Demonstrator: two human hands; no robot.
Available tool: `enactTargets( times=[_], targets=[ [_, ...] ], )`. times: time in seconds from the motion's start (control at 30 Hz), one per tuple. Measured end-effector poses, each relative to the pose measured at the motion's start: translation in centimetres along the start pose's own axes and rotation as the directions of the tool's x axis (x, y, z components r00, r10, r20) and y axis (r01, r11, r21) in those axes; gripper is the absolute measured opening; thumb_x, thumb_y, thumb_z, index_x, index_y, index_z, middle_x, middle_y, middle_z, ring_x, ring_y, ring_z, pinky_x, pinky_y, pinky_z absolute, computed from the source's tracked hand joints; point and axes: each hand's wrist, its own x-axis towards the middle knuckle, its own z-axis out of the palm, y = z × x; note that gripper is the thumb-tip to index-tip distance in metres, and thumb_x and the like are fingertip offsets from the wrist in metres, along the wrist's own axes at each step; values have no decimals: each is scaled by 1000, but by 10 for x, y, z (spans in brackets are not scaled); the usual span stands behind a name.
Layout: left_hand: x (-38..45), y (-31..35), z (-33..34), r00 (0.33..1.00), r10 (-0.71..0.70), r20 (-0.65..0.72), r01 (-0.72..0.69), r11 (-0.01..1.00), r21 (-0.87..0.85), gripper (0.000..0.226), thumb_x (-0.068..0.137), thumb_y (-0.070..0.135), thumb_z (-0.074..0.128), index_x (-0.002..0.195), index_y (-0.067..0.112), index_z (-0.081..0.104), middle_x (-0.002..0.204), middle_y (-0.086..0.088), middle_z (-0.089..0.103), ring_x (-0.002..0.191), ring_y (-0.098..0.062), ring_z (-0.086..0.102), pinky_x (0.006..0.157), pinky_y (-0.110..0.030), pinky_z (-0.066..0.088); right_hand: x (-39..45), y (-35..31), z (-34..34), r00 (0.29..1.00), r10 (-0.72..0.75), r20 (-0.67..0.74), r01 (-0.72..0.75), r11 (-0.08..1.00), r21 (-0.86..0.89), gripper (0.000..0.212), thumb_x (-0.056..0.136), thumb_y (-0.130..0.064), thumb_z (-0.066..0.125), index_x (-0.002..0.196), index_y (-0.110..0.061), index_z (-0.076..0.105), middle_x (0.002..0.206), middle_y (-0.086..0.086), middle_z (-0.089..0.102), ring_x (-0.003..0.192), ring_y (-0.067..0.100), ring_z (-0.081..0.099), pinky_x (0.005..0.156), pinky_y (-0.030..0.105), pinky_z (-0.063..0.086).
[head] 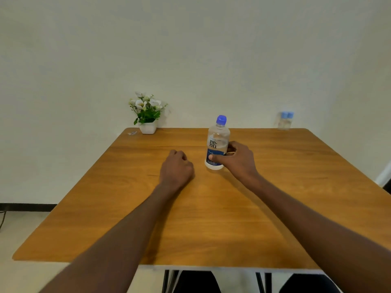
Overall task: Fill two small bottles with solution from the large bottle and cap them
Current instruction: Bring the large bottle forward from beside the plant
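The large clear bottle [218, 138] with a blue cap and a blue-and-white label stands upright near the middle of the wooden table [211, 218]. My right hand [239, 160] wraps around its lower part, thumb across the label. My left hand [176, 168] rests on the table just left of the bottle as a loose fist, holding nothing. Two small clear bottles [285, 121] with light blue caps stand close together at the table's far right edge, against the wall.
A white pot of artificial white flowers [147, 115] stands at the far left corner, with a small flat scrap [132, 133] beside it. A pale wall runs right behind the table. My knees show under the near edge.
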Motion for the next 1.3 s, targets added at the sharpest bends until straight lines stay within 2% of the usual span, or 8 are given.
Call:
enactTargets(
  times=[0.13,0.27,0.5,0.57,0.73,0.9,1.1,1.3],
  targets=[
    [-21,5,3,999,22,42,-20,999,-47,23,91,29,62,108,15,70,110,2,60,93,-14,56,75,-27,42,-22,2,-3,1000,-22,4,22,999,-39,63,73,-38,94,127,-16,70,117,-1,76,95,8,71,82,24,59],
    [-29,4,-1,1000,-5,5,6,990,-144,21,92,27,64,108,16,71,111,1,66,97,-13,58,80,-24,41,-34,3,1,999,-34,22,35,998,-51,69,75,-36,93,135,-14,66,126,1,74,96,6,67,71,10,48],
    [-28,2,-4,999,-52,-5,49,975,-217,23,97,23,64,111,11,77,110,-2,74,96,-11,61,83,-24,44,-43,9,9,999,-9,36,8,999,33,75,78,-33,91,143,-15,59,136,3,69,112,15,67,89,27,58],
    [-28,3,-5,998,-57,0,55,969,-241,23,97,24,64,112,13,77,109,0,74,98,-12,63,85,-24,46,-44,13,10,999,-6,45,5,1000,29,78,79,-36,90,146,-16,55,137,1,68,111,13,65,90,27,56],
    [-29,4,-10,998,-68,4,65,930,-363,22,99,23,65,117,15,75,111,2,73,104,-13,64,93,-28,51,-45,18,10,996,-6,88,9,999,-32,76,81,-36,89,145,-17,54,136,-1,67,106,6,59,78,11,43],
    [-35,19,-15,991,-92,-97,22,828,-560,23,101,23,64,120,15,73,109,2,73,103,-12,66,97,-33,55,-47,17,11,996,-31,88,32,999,-19,74,80,-38,89,143,-17,56,131,-1,69,107,10,63,87,22,52],
    [-21,73,-27,972,26,-233,-182,707,-683,32,98,42,70,118,18,74,115,6,73,109,-6,66,86,-18,53,-47,21,11,995,-42,87,39,999,28,65,79,-36,90,135,-20,62,121,-5,72,103,10,68,90,31,58],
    [-3,95,-33,974,153,-166,-222,788,-574,25,91,33,79,113,23,75,119,6,68,111,-6,61,87,-19,47,-46,22,11,995,-44,93,40,998,41,68,81,-35,88,140,-18,60,126,-4,71,106,11,66,93,31,56]
  ],
)
